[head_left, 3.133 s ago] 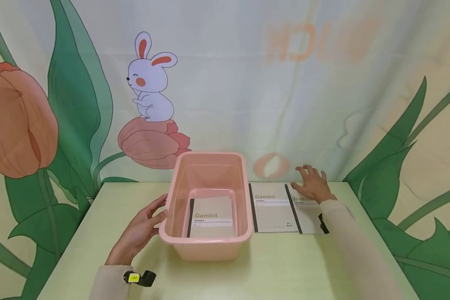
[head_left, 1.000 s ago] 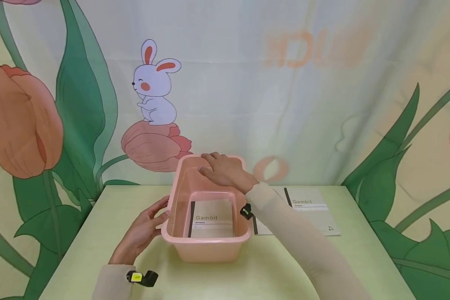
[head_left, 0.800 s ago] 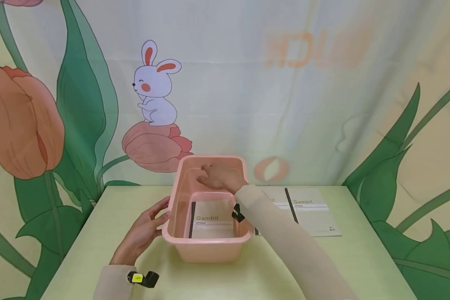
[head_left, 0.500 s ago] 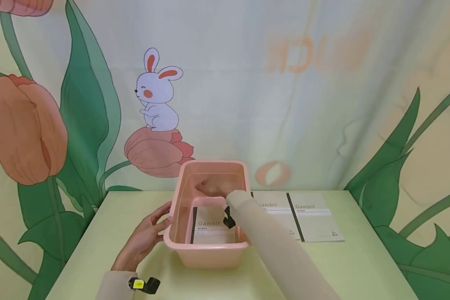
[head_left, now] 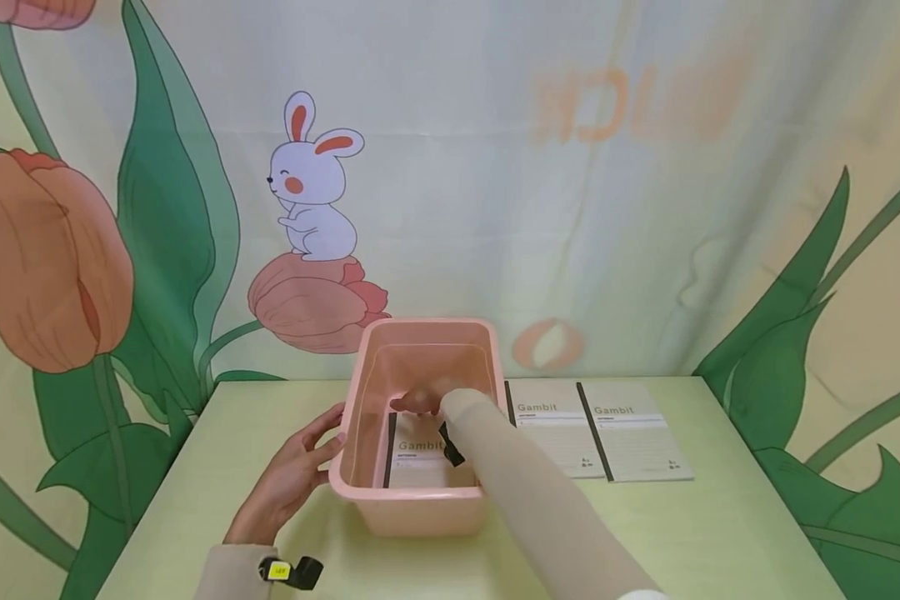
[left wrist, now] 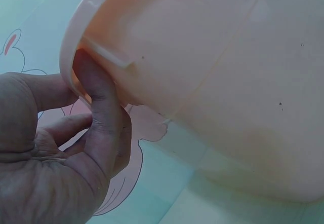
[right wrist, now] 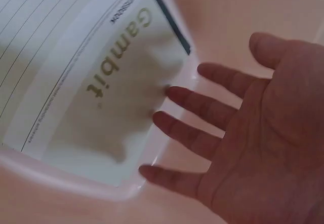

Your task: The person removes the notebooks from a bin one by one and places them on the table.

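A pink plastic bin (head_left: 420, 518) stands on the table, one notebook (head_left: 414, 477) marked "Gambit" lying flat in its bottom. At the bin's left side my left hand (head_left: 288, 473) holds the rim; the left wrist view shows the thumb (left wrist: 96, 79) and fingers pinching its lip. My right hand (head_left: 422, 398) reaches down inside the bin, partly hidden by its own sleeve. In the right wrist view its fingers (right wrist: 202, 105) are spread and straight, holding nothing, with the fingertips over the notebook's top edge.
Two more Gambit notebooks lie side by side right of the bin, a left one (head_left: 558, 446) and a right one (head_left: 641, 446). Behind the table (head_left: 720, 533) hangs a curtain (head_left: 450, 208) printed with tulips and a rabbit.
My right hand has left the right-hand notebook, crossed left over the bin and sunk into it. My left hand keeps its hold on the rim. All three notebooks lie as before.
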### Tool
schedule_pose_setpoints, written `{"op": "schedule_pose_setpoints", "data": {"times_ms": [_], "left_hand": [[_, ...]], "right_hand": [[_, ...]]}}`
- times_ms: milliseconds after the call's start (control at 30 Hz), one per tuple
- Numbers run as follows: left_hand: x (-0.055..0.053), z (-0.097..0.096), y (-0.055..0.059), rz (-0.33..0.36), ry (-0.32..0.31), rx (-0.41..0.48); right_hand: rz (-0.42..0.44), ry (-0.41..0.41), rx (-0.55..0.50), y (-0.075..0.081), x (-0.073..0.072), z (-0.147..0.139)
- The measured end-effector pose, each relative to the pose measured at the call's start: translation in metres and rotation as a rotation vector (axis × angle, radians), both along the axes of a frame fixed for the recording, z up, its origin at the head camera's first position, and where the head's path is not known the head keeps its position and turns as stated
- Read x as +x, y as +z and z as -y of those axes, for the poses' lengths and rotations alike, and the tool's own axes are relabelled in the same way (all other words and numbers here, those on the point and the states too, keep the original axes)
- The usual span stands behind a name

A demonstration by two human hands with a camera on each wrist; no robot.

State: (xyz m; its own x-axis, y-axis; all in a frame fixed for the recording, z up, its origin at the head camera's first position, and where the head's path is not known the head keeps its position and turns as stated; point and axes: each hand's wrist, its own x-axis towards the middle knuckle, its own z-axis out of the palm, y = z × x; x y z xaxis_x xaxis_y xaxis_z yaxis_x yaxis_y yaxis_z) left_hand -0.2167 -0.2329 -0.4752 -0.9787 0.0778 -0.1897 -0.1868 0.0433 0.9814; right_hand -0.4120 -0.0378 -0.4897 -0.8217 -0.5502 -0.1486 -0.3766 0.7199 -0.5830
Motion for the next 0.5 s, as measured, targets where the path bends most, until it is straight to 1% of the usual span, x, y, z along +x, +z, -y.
{"op": "schedule_pose_setpoints", "data": {"times_ms": [33,67,133,200,233,300,333,400,433,467,500], "left_hand": [[0.000,0.000,0.000,0.000,-0.002,0.005],[0.000,-0.001,0.000,-0.004,-0.006,0.008],[0.000,-0.001,0.000,-0.010,-0.009,0.016],[0.000,-0.001,0.000,-0.014,-0.010,0.016],[-0.001,-0.001,0.000,-0.014,-0.009,0.015],[-0.001,-0.002,0.001,-0.013,-0.007,0.009],[-0.001,-0.002,0.001,-0.012,-0.006,0.007],[-0.001,-0.002,0.001,-0.010,-0.006,0.006],[-0.001,-0.002,0.001,-0.009,-0.006,0.008],[0.000,-0.002,0.001,-0.009,-0.007,0.009],[0.000,-0.002,0.001,-0.008,-0.008,0.011]], "right_hand": [[-0.179,-0.040,0.084,0.005,0.009,0.000],[-0.252,-0.051,0.113,0.006,0.012,-0.001],[-0.350,-0.090,0.174,0.008,0.014,-0.002],[-0.367,-0.107,0.241,0.007,0.013,-0.003],[-0.390,-0.101,0.286,0.007,0.012,-0.003],[-0.397,-0.086,0.328,0.006,0.009,-0.003],[-0.410,-0.071,0.330,0.006,0.009,-0.002],[-0.401,-0.075,0.310,0.005,0.006,-0.001],[-0.390,-0.077,0.286,0.004,0.004,0.001],[-0.346,-0.101,0.230,0.003,0.003,0.002],[-0.341,-0.107,0.210,0.002,0.003,0.003]]}}
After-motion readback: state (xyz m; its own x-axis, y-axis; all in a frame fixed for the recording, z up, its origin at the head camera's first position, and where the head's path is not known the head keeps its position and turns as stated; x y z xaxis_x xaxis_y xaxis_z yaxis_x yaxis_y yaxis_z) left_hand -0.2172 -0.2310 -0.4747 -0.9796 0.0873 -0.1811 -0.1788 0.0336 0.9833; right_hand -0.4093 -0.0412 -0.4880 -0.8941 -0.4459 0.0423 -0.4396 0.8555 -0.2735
